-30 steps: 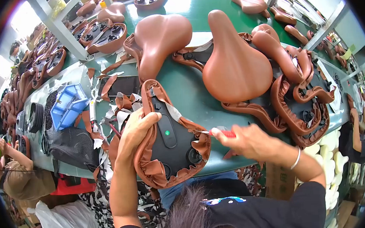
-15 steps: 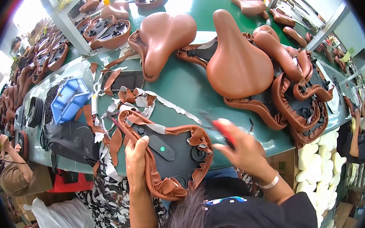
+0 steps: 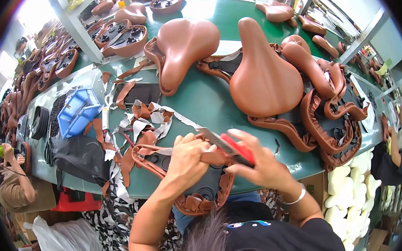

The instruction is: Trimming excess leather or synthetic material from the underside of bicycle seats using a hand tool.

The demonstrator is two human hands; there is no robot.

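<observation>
An upside-down bicycle saddle (image 3: 204, 185) lies at the table's front edge, its black base framed by a gathered brown cover. My left hand (image 3: 185, 160) is closed over it, pinching a raised flap of the cover edge (image 3: 215, 158). In my right hand (image 3: 260, 162) is a red-handled utility knife (image 3: 238, 150), its blade pointing up and left, close beside the flap and my left fingers. Whether the blade touches the flap I cannot tell. My left hand and forearm hide part of the saddle's base.
Brown and grey trimmings (image 3: 150, 117) lie left of the saddle, near a blue plastic bin (image 3: 79, 110) and a black mesh bag (image 3: 81, 157). Large saddles (image 3: 265, 81) and stacked covers (image 3: 331, 116) fill the right side. A person (image 3: 21, 184) sits at far left, another (image 3: 392, 158) at far right.
My left hand has moved from the saddle's left side to the cover's far right edge and grips a flap. My right hand has brought the knife in beside it.
</observation>
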